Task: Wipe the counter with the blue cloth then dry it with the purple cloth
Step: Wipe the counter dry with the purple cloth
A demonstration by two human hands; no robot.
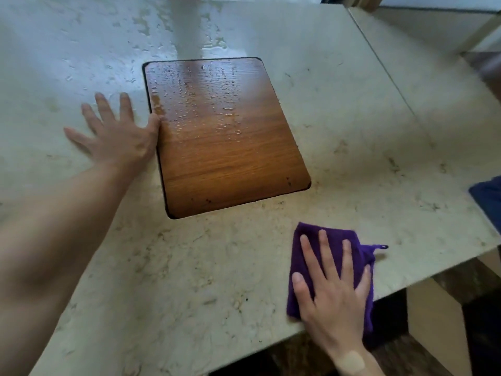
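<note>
— Counter (339, 131), pale and marbled: where do the hands sit on it?

— The left hand (119, 137) lies flat on the stone, fingers straight and spread apart, holding nothing. Its thumb touches the left edge of the wooden panel (225, 137) set into the counter.

— And beyond those fingertips?

— Water beads (189, 39) on the stone, and more droplets on the panel's far half, just to the thumb side.

— The right hand (333, 291)?

— Pressed flat on the purple cloth (306, 240), fingers straight and fanned apart, not curled round it. The cloth lies under the palm at the counter's near edge, folded, reaching a little past the fingertips; its hanging loop (381, 246) sticks out beside the little finger.

— The blue cloth (488, 199)?

— Well off to the little-finger side of the right hand, at the counter's right edge, cut off by the frame.
</note>
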